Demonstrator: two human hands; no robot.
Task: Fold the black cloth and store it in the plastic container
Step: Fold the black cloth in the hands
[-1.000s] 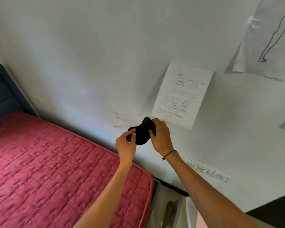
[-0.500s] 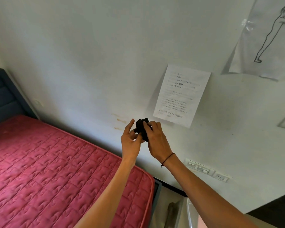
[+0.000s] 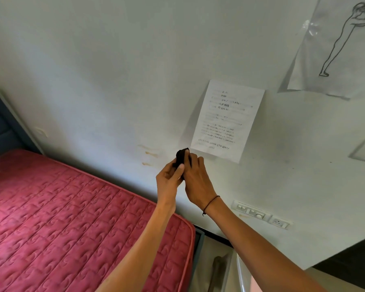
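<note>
Both hands meet out in front of the wall: my left hand (image 3: 169,179) and right hand (image 3: 195,180) pinch the black cloth (image 3: 181,158) between them, already a small wad poking above the fingertips. I'd press the last fold flat and keep one firm grasp before lowering it. No plastic container I can identify; the pink mattress (image 3: 72,218) lies below left.

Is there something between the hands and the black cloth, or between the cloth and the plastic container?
Nothing separates them: the left hand and right hand both grip the black cloth, bunched small in the air before the wall. The plastic container cannot be clearly identified here, so that path cannot be judged.
</note>
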